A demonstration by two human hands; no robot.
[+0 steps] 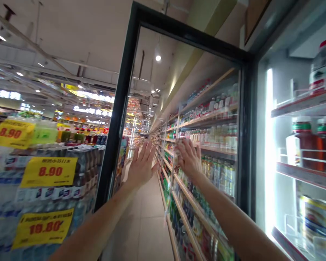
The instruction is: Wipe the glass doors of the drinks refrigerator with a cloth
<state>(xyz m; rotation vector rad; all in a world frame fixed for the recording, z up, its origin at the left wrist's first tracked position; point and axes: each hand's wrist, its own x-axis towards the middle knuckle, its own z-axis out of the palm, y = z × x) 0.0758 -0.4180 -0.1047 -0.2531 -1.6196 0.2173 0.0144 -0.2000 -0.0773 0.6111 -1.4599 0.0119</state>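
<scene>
An open glass cooler door (125, 72) with a black frame stands in front of me. My left hand (141, 165) is raised at the glass, palm forward and fingers stretched out, with nothing in it. Whether it touches the pane I cannot tell. To its right, my right hand (188, 157) is up against the glass, its fingers bent over a crumpled, pale cloth (177, 152). Most of the cloth is hidden by the fingers. Shelves of bottles and cans show in the glass behind both hands.
On the right, the lit cooler holds bottles with green caps (304, 145) and cans (317, 221) on wire-fronted shelves. Stacked drink packs (81, 185) with yellow price signs (49, 171) stand at the left. A tiled floor (148, 232) appears through the glass.
</scene>
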